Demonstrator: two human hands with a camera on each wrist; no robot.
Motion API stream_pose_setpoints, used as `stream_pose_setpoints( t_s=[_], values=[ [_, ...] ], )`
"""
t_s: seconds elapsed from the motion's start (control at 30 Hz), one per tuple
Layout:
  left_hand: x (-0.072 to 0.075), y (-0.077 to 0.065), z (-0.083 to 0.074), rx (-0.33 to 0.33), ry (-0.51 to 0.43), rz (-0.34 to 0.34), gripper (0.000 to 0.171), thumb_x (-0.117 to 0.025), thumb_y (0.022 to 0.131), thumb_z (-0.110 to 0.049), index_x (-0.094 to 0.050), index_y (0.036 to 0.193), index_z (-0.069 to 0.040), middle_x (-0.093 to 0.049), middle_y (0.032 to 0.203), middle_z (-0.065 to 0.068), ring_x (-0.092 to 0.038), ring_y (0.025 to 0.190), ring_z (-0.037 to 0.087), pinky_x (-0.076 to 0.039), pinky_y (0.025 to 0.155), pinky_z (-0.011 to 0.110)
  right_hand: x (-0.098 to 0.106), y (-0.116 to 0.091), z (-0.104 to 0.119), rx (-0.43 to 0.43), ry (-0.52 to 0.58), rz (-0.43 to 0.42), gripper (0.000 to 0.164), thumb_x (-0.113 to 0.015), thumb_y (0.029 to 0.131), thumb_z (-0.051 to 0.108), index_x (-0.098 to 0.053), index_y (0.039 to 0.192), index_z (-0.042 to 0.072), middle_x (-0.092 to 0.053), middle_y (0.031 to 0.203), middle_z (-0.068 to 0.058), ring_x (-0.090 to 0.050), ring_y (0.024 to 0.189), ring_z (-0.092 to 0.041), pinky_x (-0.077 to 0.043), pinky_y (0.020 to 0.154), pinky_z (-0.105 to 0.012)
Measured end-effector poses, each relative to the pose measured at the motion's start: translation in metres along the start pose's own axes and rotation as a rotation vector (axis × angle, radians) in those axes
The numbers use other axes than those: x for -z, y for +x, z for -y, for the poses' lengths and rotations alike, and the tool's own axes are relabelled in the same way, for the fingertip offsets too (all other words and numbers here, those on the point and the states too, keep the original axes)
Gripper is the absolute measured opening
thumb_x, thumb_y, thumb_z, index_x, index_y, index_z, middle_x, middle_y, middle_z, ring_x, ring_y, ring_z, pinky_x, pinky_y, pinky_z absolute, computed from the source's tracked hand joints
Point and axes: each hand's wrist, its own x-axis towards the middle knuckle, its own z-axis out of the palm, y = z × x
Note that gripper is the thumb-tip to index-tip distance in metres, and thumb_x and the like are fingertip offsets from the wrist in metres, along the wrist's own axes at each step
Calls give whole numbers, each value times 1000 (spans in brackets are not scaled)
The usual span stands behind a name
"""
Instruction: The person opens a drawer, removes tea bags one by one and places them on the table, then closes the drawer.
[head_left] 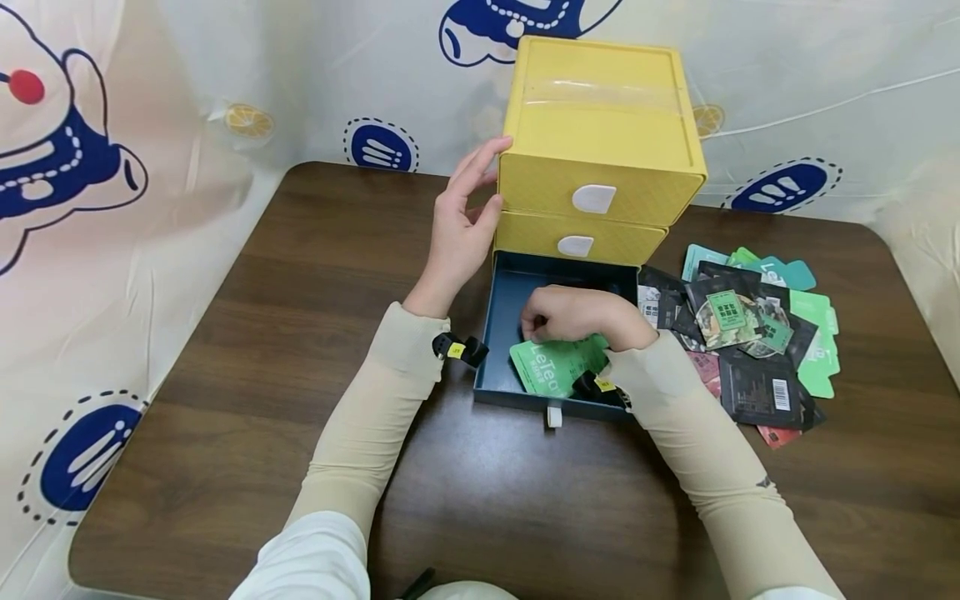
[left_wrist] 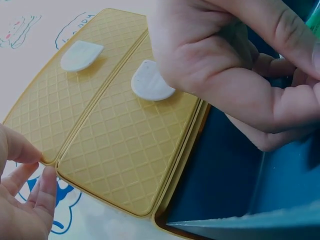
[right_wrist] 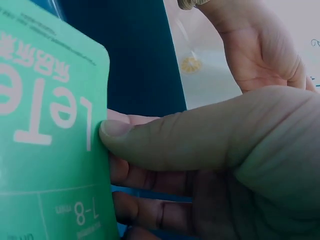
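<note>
In the head view, my right hand [head_left: 581, 315] is inside the open blue drawer [head_left: 483, 375] at the bottom of a yellow chest of drawers [head_left: 600, 108]. Thumb and fingers pinch the edge of a green tea packet [head_left: 551, 369], its LeTea lettering large and upside down in the right wrist view [right_wrist: 47, 130]. My left hand [head_left: 461, 233] touches the left side of the chest, its fingers fairly straight. Close up in the left wrist view, the fingertips [left_wrist: 49, 175] meet the edge of the two upper, closed drawers, whose fronts bear white tabs [left_wrist: 82, 55].
Right of the drawer lies a loose pile of black packets [head_left: 765, 387], green packets [head_left: 817, 333] and a few pink ones [head_left: 705, 367]. Behind the brown table [head_left: 300, 417] hangs a white printed curtain [head_left: 300, 75]. A small white pull tab [head_left: 554, 416] sticks out of the drawer's front.
</note>
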Motion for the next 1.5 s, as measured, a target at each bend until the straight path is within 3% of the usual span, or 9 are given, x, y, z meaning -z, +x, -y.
stream_pose_setpoints(
  t_s=[0.23,0.47,0.7,0.93,1.23,1.5],
  values=[
    [-1,1,0,4,-6,9,45,-49,85,16,-49,127,1,-45,134,10,-50,107,17,-53,67,49,2,-5,2,78,-9,-88,14,-56,88,2,-65,80,9,-58,73,-1,-48,66,-15,-43,59,-28],
    [-1,1,0,-11,-16,15,45,-48,84,16,-49,127,2,-46,133,12,-50,107,18,-54,68,47,6,-11,6,174,29,-275,12,-56,88,1,-65,82,7,-60,74,-2,-48,62,-13,-44,55,-29],
    [0,1,0,-18,-16,15,46,-47,83,17,-49,127,2,-46,133,12,-50,106,18,-53,66,51,10,-15,9,203,35,-428,11,-58,88,5,-68,87,8,-64,81,-1,-50,67,-12,-46,59,-30],
    [0,1,0,-7,-5,13,47,-47,83,17,-49,127,1,-46,133,10,-50,105,18,-53,67,50,13,-23,8,239,159,-553,9,-59,88,4,-68,89,5,-63,77,-5,-48,62,-18,-41,53,-31],
    [0,0,0,0,7,11,47,-47,84,16,-49,128,0,-46,134,8,-50,105,16,-53,65,48,19,-33,4,226,228,-607,10,-58,88,3,-66,92,4,-62,82,-8,-49,74,-18,-44,62,-35],
    [1,0,0,-3,9,3,47,-47,84,16,-50,128,0,-46,134,8,-50,104,15,-53,64,50,23,-49,2,209,302,-683,10,-56,89,2,-65,94,1,-63,87,-11,-51,77,-18,-45,65,-29]
  ],
)
